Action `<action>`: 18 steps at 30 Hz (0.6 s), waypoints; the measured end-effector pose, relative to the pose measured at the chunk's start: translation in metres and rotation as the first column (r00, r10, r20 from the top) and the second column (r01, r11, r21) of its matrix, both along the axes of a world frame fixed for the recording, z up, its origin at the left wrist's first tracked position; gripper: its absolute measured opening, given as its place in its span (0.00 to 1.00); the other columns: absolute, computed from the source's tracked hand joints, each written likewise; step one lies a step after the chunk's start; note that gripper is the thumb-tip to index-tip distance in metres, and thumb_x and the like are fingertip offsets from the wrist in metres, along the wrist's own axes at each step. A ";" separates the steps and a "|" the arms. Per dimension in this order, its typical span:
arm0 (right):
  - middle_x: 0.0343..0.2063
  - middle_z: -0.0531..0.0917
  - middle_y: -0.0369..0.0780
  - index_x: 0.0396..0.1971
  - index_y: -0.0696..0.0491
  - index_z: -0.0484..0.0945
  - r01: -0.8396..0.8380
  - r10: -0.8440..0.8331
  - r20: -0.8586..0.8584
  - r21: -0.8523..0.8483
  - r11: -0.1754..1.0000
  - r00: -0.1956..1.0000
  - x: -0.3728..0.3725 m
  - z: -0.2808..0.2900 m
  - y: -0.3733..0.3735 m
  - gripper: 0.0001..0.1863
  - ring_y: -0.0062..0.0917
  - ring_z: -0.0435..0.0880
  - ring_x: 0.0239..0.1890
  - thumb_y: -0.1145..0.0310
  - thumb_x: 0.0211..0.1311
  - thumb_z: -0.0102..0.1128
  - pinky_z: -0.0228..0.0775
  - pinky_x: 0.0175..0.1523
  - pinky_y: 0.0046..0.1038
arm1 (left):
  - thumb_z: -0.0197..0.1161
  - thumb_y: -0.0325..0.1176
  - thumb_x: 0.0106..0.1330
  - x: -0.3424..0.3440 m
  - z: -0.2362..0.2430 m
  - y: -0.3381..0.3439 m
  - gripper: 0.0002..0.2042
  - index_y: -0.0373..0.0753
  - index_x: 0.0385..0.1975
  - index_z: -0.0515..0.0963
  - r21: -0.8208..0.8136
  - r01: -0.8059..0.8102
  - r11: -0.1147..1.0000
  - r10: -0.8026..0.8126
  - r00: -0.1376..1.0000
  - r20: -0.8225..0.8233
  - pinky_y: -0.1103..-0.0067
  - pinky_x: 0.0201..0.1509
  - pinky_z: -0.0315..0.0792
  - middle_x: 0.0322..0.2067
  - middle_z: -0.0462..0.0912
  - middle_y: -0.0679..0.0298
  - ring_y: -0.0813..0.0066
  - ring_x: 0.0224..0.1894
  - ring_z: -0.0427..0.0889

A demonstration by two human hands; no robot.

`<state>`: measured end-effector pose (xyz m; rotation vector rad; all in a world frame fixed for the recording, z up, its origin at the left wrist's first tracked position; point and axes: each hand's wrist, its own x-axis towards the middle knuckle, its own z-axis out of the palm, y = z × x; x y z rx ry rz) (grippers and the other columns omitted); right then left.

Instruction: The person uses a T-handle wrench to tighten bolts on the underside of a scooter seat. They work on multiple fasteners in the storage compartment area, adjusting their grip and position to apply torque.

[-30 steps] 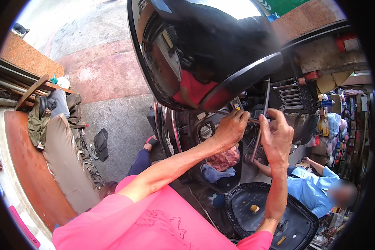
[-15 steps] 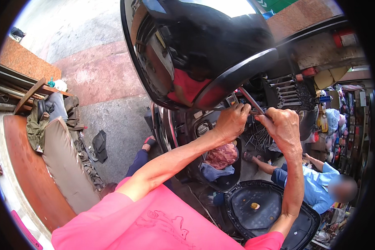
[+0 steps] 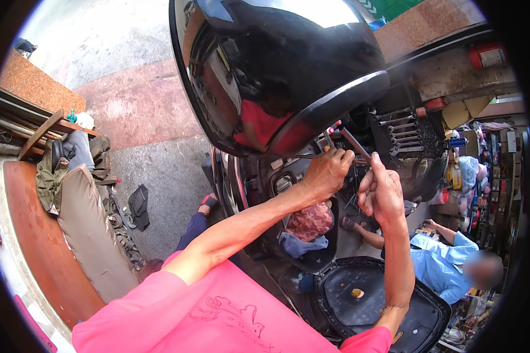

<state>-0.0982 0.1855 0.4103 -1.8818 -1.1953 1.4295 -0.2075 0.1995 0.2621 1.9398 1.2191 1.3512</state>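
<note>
My left hand [image 3: 327, 175] is closed round a thin metal tool [image 3: 328, 140] whose shaft rises past the fingers; its kind is unclear. Beside it, my right hand [image 3: 383, 191] is turned palm up with curled fingers. Its raised digit presses at the lower end of a long metal bar [image 3: 354, 143], which slants up under a glossy black rounded case [image 3: 294, 65]. The bar's far end is hidden there. Below my hands, a scooter's storage compartment [image 3: 330, 250] holds a patterned cloth [image 3: 310, 222] and a blue cloth [image 3: 302, 244].
The raised seat [image 3: 365, 288] shows its black underside near my right forearm. Several wrenches [image 3: 405, 132] lie in a black tray to the right. A person in a light blue shirt [image 3: 441, 265] sits at the right, near crowded shelves [image 3: 489, 176]. A cushioned bench [image 3: 88, 223] stands left.
My right hand has turned from knuckles up, gripping the bar's end, to palm up, and has dropped slightly. My left hand stays nearly in place. The seated person's arm has shifted a little.
</note>
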 end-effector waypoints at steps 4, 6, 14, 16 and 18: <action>0.40 0.86 0.47 0.42 0.60 0.81 -0.878 -0.213 0.945 0.312 0.364 0.247 -0.019 0.019 -0.013 0.13 0.41 0.86 0.40 0.74 0.56 0.67 0.79 0.47 0.39 | 0.60 0.22 0.58 -0.002 -0.003 0.000 0.08 0.35 0.36 0.71 0.016 -0.021 1.000 0.021 1.000 -0.020 0.65 0.39 0.79 0.32 0.79 0.55 0.56 0.39 0.82; 0.44 0.84 0.49 0.48 0.61 0.80 -0.930 -0.136 0.988 0.118 0.347 0.075 -0.022 0.026 -0.014 0.18 0.44 0.84 0.45 0.72 0.58 0.66 0.77 0.53 0.39 | 0.60 0.22 0.57 -0.003 -0.003 0.001 0.09 0.34 0.36 0.71 0.040 -0.029 0.999 0.029 0.999 -0.014 0.65 0.39 0.79 0.32 0.79 0.55 0.56 0.39 0.82; 0.07 0.75 0.40 0.18 0.62 0.78 -0.226 -0.028 0.600 0.343 0.912 0.799 -0.005 0.008 -0.006 0.25 0.24 0.75 0.07 0.59 0.72 0.60 0.64 0.13 0.24 | 0.59 0.24 0.62 0.000 0.003 -0.003 0.07 0.34 0.38 0.72 0.024 -0.007 1.000 0.007 1.000 0.010 0.63 0.37 0.77 0.31 0.79 0.54 0.54 0.38 0.82; 0.11 0.78 0.41 0.20 0.60 0.79 -0.432 -0.027 0.780 0.375 0.820 0.625 -0.001 -0.004 -0.008 0.20 0.28 0.78 0.10 0.62 0.71 0.61 0.71 0.19 0.29 | 0.58 0.23 0.62 -0.004 0.001 -0.003 0.06 0.34 0.37 0.71 0.009 -0.010 1.000 0.010 1.000 0.005 0.62 0.37 0.77 0.30 0.78 0.54 0.53 0.37 0.82; 0.38 0.86 0.45 0.40 0.56 0.84 -0.821 -0.137 0.965 0.262 0.508 0.223 -0.005 0.005 -0.011 0.07 0.37 0.88 0.38 0.72 0.64 0.62 0.80 0.43 0.33 | 0.59 0.24 0.62 -0.004 0.001 0.000 0.07 0.34 0.37 0.71 0.035 -0.005 0.999 0.005 1.000 -0.024 0.62 0.37 0.77 0.30 0.78 0.54 0.53 0.37 0.82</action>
